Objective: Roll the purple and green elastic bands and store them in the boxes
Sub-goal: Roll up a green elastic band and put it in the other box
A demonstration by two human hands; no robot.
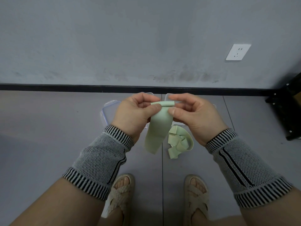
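Observation:
A pale green elastic band [160,124] hangs in front of me, its top end curled into a small roll between my hands. My left hand [135,114] pinches the roll's left end with thumb and fingers. My right hand [193,113] pinches its right end the same way. The band's loose tail trails down to a crumpled heap [179,142] on the floor. Clear plastic boxes lie on the floor behind my hands: one with a bluish lid [109,111] at the left, another [167,97] mostly hidden. No purple band is in view.
I stand on a grey tiled floor with my sandalled feet [123,190] below the hands. A grey wall with a black skirting board [65,87] and a white socket [238,52] is ahead. A black metal frame [286,111] stands at the right.

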